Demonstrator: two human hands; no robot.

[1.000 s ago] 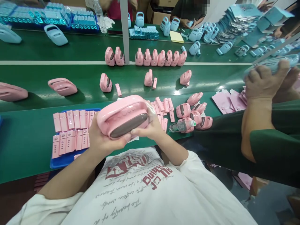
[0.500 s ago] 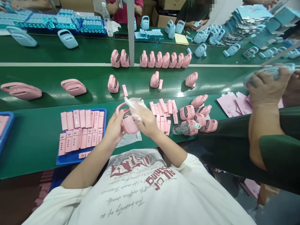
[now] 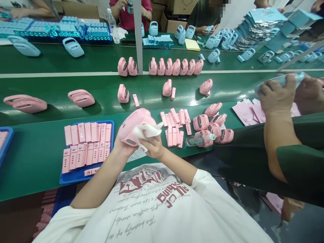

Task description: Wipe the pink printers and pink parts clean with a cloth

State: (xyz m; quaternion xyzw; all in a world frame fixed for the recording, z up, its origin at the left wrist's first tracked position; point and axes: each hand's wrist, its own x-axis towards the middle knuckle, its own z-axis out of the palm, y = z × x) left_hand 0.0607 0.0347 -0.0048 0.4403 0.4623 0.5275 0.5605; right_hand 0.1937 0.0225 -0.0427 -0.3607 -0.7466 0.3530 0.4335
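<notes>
A pink speaker-like device (image 3: 135,123) with rounded edges is held up in front of my chest by my left hand (image 3: 121,145), whose fingers are partly hidden behind it. My right hand (image 3: 154,145) is closed on a white cloth (image 3: 148,131), which lies against the device's right end. Just right of my hands, several small pink microphone-like sticks (image 3: 174,136) lie in a loose group on the green bench. Left of my hands, a blue tray (image 3: 61,179) holds rows of similar pink sticks (image 3: 81,158). A clear plastic sheet (image 3: 137,154) lies beneath my hands.
To the right are a clear bottle (image 3: 198,140) and a cluster of pink devices (image 3: 214,130). A co-worker's hands (image 3: 278,91) hold a clear packet there. Pink devices (image 3: 123,93) stand on the belt and in a row behind it. A grey post (image 3: 139,37) rises beyond.
My left hand has turned the pink device over, so its smooth side now faces up. My right hand has moved lower with the cloth. The co-worker's hands shifted slightly left.
</notes>
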